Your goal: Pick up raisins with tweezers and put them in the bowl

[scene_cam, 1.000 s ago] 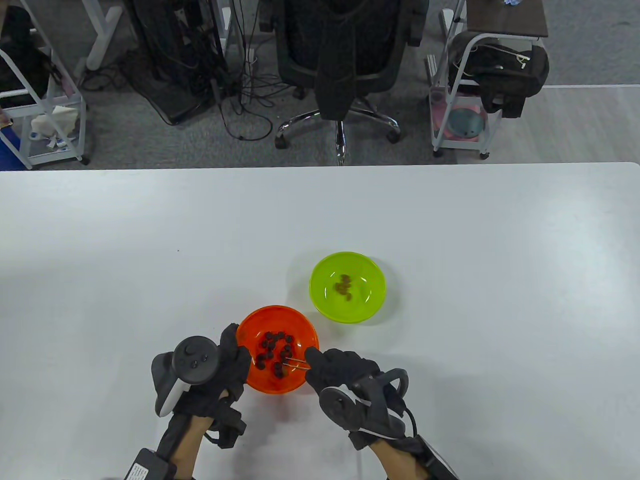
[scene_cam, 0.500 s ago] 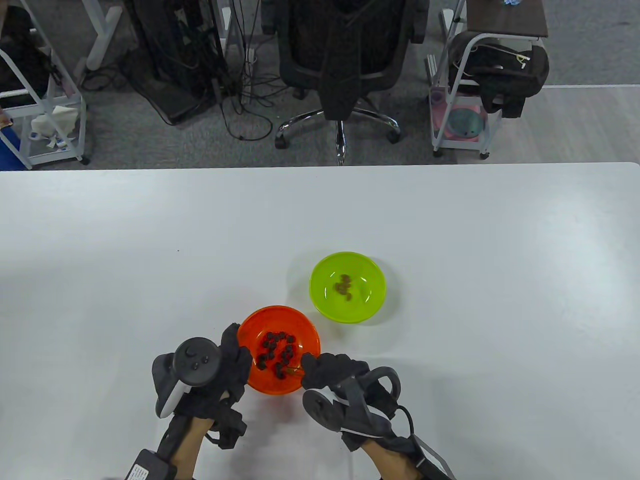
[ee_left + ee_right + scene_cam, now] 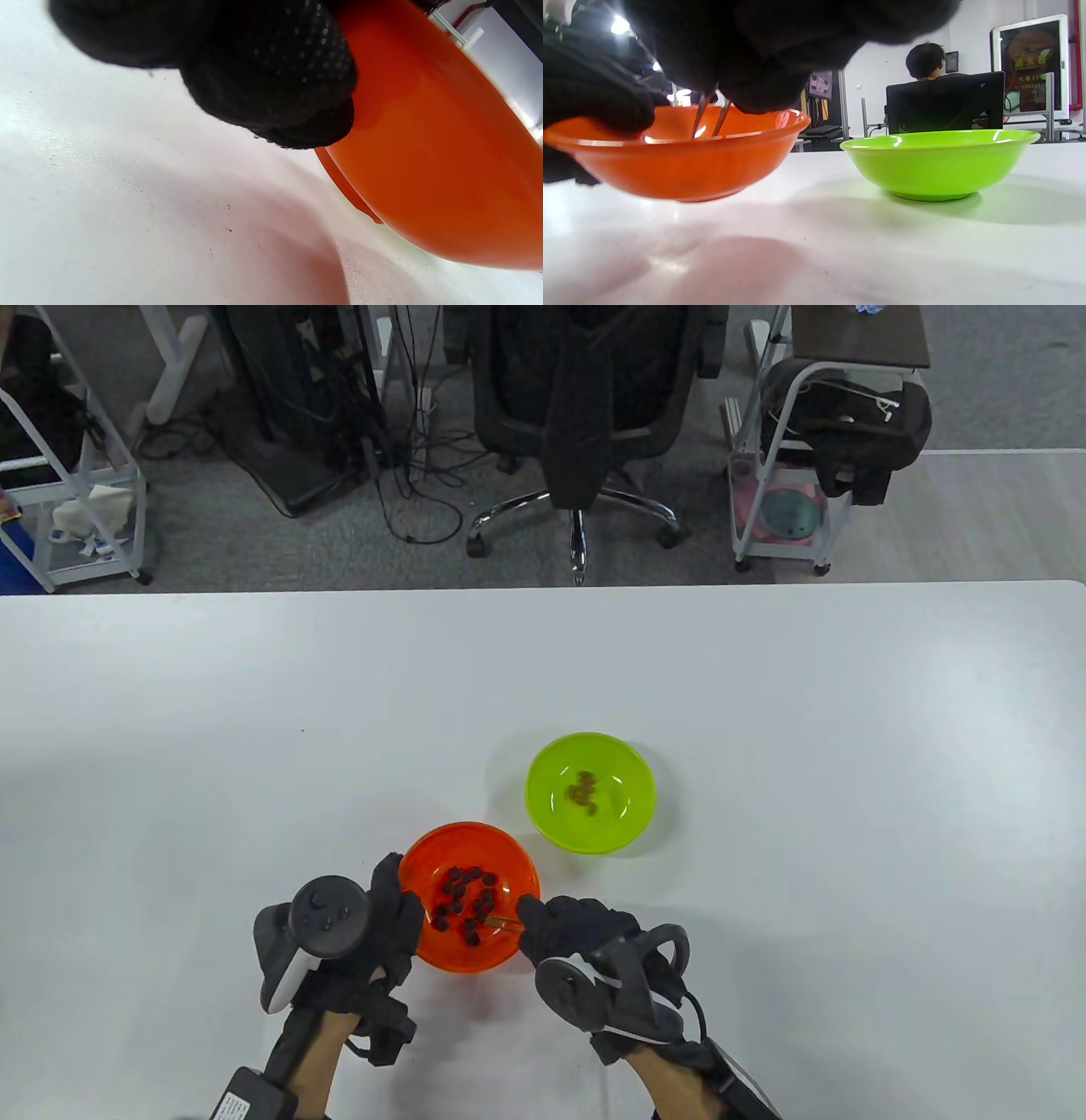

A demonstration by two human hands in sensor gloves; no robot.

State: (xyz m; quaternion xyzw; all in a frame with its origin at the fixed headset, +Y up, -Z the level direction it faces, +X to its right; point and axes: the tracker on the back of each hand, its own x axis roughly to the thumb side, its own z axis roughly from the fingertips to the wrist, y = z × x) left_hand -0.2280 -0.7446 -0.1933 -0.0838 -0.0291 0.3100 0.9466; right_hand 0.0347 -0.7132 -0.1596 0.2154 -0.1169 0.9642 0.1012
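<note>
Left hand (image 3: 361, 937) is wrapped against the left wall of the orange bowl (image 3: 509, 865), so the bowl is being braced on the tabletop (image 3: 764, 687); in the left wrist view a gloved finger is pressed right onto the bowl's outside. The raisins (image 3: 467, 899) are piled in the middle of that bowl. Just right of them the tweezers (image 3: 501, 922) are pinched in the right hand (image 3: 577, 933), tips dipped down among the pile. The prongs look slightly apart in the right wrist view, and whether a raisin is caught can't be told.

So the picking step seems to be in hand. Next, the prongs would probably need to be squeezed on one raisin, lifted over the rim, and carried far-right to the green bowl (image 3: 636, 806), where a few raisins are already sitting.

Nothing is lying between the two bowls. Only the orange rim has to be cleared. Beyond the far edge an office chair (image 3: 585, 415) is parked, well out of the way.
</note>
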